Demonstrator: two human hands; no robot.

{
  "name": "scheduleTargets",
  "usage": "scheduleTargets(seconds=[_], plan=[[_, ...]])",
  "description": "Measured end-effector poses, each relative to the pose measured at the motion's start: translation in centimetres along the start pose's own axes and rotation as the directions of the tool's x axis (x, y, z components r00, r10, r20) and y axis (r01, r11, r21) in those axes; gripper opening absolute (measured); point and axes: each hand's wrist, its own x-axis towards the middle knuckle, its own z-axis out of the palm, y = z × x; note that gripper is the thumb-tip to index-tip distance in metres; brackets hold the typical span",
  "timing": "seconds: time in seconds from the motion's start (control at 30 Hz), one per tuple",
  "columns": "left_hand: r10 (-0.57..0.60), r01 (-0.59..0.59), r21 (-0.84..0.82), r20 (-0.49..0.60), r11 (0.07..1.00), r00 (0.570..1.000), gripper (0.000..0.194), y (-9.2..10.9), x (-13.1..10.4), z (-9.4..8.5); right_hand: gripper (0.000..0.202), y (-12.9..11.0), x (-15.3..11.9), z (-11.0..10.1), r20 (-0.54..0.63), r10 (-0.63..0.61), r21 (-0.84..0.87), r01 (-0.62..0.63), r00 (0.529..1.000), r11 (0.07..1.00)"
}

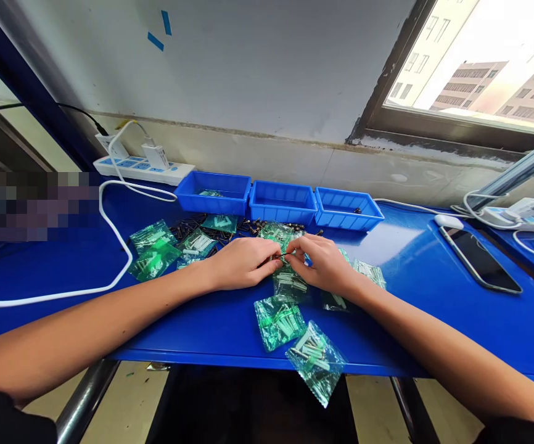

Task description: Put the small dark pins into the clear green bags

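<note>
My left hand [243,262] and my right hand [321,264] meet over the middle of the table, fingertips pinched together. Between them runs a thin dark piece [282,254], too small to tell whether it is a screw. Under and around my fingers lie green-tinted clear plastic packets [290,285] holding white plugs and metal pins or screws. Nearer to me are two more such packets [280,322], the closest packet [317,361] overhanging the table's front edge. Behind my left hand, loose dark screw-like pieces [186,227] lie among several packets [153,259].
Three blue bins stand along the back: a left bin [214,203], a middle bin [282,213] and a right bin [350,221]. A power strip [142,168] with a white cable [110,283] is at left. A phone [480,259] lies at right on the blue table [193,327].
</note>
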Motion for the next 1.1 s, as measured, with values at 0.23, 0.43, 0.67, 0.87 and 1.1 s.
scheduleTargets(seconds=[0.23,0.43,0.67,0.87,1.1], plan=[[-0.006,0.006,-0.009,-0.001,1.0,1.0,0.022,-0.03,-0.05,-0.04,0.007,-0.04,-0.02,0.04,-0.012,-0.006,-0.005,0.005,1.0,1.0],[-0.004,0.004,0.018,-0.015,1.0,1.0,0.023,-0.07,-0.06,0.09,0.009,-0.15,0.08,-0.12,-0.011,-0.013,0.009,0.014,1.0,1.0],[-0.007,0.008,0.013,-0.011,1.0,1.0,0.023,-0.04,-0.04,0.04,0.007,-0.03,-0.04,0.11,-0.02,-0.008,0.01,0.008,1.0,1.0],[-0.017,0.017,-0.005,-0.002,1.0,1.0,0.02,-0.04,-0.05,0.0,0.005,-0.06,-0.03,0.11,-0.001,0.01,0.01,-0.01,1.0,1.0],[-0.009,0.009,0.017,-0.011,1.0,1.0,0.021,0.0,-0.04,0.06,0.006,-0.05,-0.02,-0.02,0.007,0.007,0.011,-0.007,1.0,1.0]])
